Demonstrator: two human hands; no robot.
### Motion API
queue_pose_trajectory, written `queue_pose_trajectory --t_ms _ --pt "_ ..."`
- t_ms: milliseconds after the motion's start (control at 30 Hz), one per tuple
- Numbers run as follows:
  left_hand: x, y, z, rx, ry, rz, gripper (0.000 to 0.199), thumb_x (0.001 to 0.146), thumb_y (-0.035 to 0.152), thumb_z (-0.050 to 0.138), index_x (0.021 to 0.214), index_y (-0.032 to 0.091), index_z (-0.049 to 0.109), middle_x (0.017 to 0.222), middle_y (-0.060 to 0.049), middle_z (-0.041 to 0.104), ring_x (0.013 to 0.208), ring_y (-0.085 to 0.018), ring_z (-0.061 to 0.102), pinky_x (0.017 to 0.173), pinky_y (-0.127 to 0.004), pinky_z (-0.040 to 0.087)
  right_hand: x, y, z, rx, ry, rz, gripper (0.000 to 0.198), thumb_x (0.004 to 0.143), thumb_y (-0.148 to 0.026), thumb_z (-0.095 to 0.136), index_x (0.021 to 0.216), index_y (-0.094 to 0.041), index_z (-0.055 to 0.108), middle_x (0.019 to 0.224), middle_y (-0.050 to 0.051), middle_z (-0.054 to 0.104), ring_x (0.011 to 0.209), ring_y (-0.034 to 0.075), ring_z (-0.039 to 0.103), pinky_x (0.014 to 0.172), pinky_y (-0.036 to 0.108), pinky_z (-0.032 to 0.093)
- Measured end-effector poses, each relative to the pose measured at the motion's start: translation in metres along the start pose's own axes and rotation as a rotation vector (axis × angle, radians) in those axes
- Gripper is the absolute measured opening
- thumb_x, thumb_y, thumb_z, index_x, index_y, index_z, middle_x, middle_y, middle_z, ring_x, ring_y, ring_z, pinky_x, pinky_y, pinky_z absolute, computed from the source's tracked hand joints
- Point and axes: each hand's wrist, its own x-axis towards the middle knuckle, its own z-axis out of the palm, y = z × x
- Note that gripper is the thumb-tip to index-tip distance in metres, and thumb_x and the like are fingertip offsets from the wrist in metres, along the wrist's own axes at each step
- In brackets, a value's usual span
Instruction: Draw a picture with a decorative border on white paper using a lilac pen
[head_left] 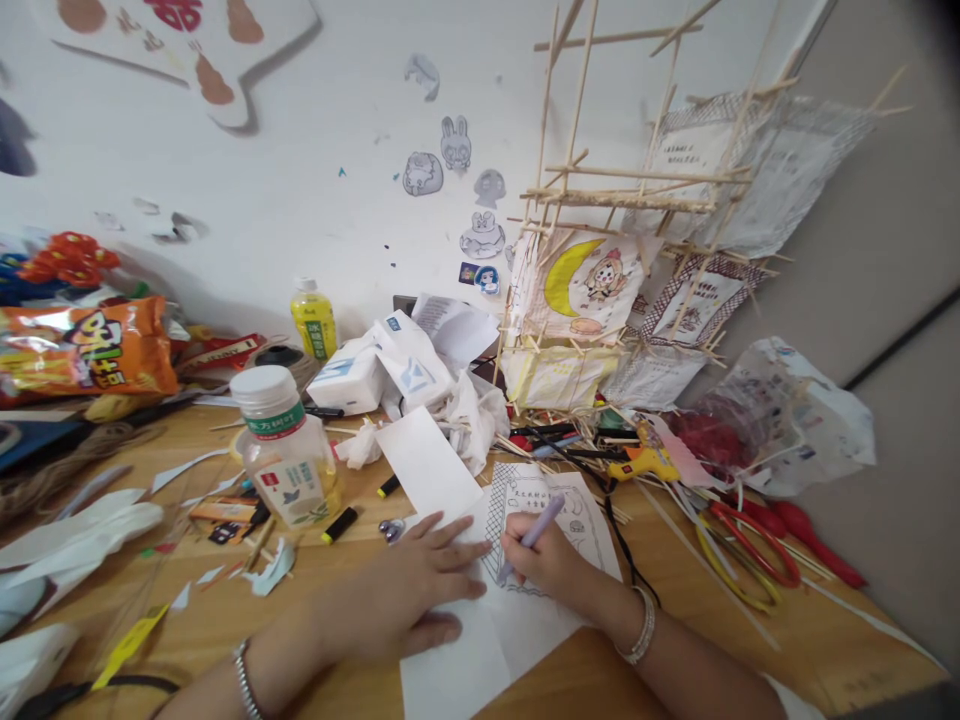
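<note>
A purple pen (pixel 544 522) sits in the grip of my right hand (pixel 551 560), its tip low on a sheet of paper (pixel 525 630). Drawn on that sheet are a crosshatched border, some handwritten characters and small pictures. My left hand (pixel 412 580) lies flat with fingers spread on the sheet's left part, fingertips near the crosshatching. Beyond the left hand is a blank white paper (pixel 431 465). A black marker cap (pixel 340 526) lies on the table to its left.
A bottle (pixel 289 460) stands at left, near scraps and white gloves (pixel 82 530). Tissue packs (pixel 349 375) sit behind. A stick frame (pixel 577 190) with drawn panels rises at back right. Orange-handled scissors (pixel 757 545) and a yellow glue gun (pixel 645 464) lie at right.
</note>
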Motion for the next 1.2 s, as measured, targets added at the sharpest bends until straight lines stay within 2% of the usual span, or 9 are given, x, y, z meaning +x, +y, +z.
queue_pose_trajectory --t_ms 467,900,1200 --pt "0.0 0.002 -0.004 -0.005 -0.011 0.012 0.038 0.092 0.029 0.054 0.129 0.027 0.052 0.148 -0.007 0.037 0.139 -0.036 0.019 0.109 -0.062 0.018 -0.005 -0.016 -0.005 -0.081 -0.039 -0.049 0.028 0.078 -0.015 0.043 0.055 -0.022 0.03 0.05 -0.007 0.034 0.048 0.009 0.039 0.047 0.021 0.028" --pt "0.002 0.0 -0.001 0.052 -0.05 0.008 0.038 0.093 0.031 0.052 0.131 0.028 0.049 0.15 -0.005 0.035 0.14 -0.034 0.019 0.11 -0.06 0.019 -0.005 -0.016 -0.008 -0.07 -0.081 -0.064 0.027 0.079 -0.015 0.044 0.056 -0.021 0.032 0.053 -0.008 0.031 0.05 0.009 0.035 0.049 0.022 0.027" --pt "0.0 -0.004 0.002 0.0 0.013 0.039 0.04 0.092 0.029 0.055 0.131 0.029 0.05 0.149 -0.004 0.036 0.14 -0.033 0.02 0.111 -0.059 0.017 -0.005 -0.015 -0.008 -0.072 -0.085 -0.097 0.03 0.077 -0.014 0.045 0.054 -0.021 0.026 0.053 -0.007 0.028 0.051 0.009 0.031 0.049 0.023 0.025"
